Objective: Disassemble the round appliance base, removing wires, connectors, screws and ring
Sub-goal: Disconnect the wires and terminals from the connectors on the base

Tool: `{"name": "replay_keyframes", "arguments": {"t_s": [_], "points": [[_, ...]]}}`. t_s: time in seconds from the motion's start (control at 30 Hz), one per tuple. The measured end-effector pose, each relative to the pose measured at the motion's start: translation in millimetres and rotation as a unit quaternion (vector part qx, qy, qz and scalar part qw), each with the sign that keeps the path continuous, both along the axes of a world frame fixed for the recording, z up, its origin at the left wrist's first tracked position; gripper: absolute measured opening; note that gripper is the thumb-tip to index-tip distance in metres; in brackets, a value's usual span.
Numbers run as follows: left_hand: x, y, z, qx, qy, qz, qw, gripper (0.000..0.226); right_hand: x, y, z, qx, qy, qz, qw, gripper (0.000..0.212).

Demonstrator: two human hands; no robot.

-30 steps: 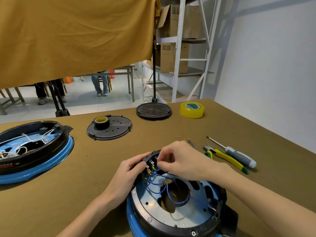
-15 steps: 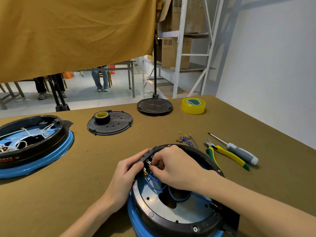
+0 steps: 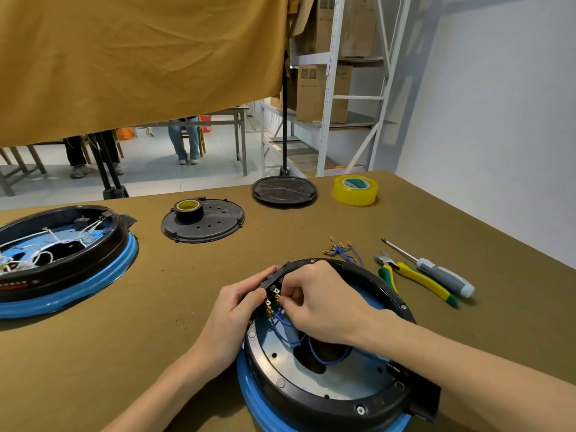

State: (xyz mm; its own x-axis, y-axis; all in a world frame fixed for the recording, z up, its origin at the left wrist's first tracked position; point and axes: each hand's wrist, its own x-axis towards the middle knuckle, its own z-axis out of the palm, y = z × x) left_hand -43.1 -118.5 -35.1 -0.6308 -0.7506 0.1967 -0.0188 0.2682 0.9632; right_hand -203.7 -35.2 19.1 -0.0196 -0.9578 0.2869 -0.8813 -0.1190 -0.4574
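The round appliance base sits upside down at the near edge of the table, blue rim underneath. The left hand curls round a black connector block at its far-left rim, steadying it. The right hand reaches over, fingertips pinching at a brass terminal (exactly which one I cannot tell) where blue wires run in. Pliers and a screwdriver lie to the right.
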Motion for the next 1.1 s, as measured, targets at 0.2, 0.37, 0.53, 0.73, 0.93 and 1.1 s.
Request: {"name": "replay_keyframes", "arguments": {"t_s": [0.2,0.37,0.53,0.73,0.93,1.1], "points": [[1.9,1.0,2.3,0.001,-0.008,-0.006,1.000,0.050,-0.2,1.7,-0.6,-0.006,-0.001,-0.001,1.000,0.018],[2.4,1.2,4.0,-0.005,-0.012,-0.007,1.000,0.051,-1.9,1.0,0.2,0.005,-0.018,0.002,1.000,0.018],[2.5,1.9,4.5,-0.008,-0.009,-0.010,1.000,0.051,-3.5,1.1,-0.5,0.002,-0.015,0.019,1.000,0.017],[3.5,1.0,3.9,-0.012,-0.011,-0.018,1.000,0.052,-5.3,1.6,-2.4,0.004,-0.022,0.033,0.999,0.017],[2.2,1.6,3.3,0.000,-0.005,-0.020,1.000,0.050,-9.0,2.6,-3.1,0.016,-0.055,-0.004,0.998,0.013],[1.7,0.3,1.4,-0.001,0.001,-0.024,1.000,0.050,-8.4,7.5,1.5,0.014,-0.002,-0.012,1.000,0.018]]}}
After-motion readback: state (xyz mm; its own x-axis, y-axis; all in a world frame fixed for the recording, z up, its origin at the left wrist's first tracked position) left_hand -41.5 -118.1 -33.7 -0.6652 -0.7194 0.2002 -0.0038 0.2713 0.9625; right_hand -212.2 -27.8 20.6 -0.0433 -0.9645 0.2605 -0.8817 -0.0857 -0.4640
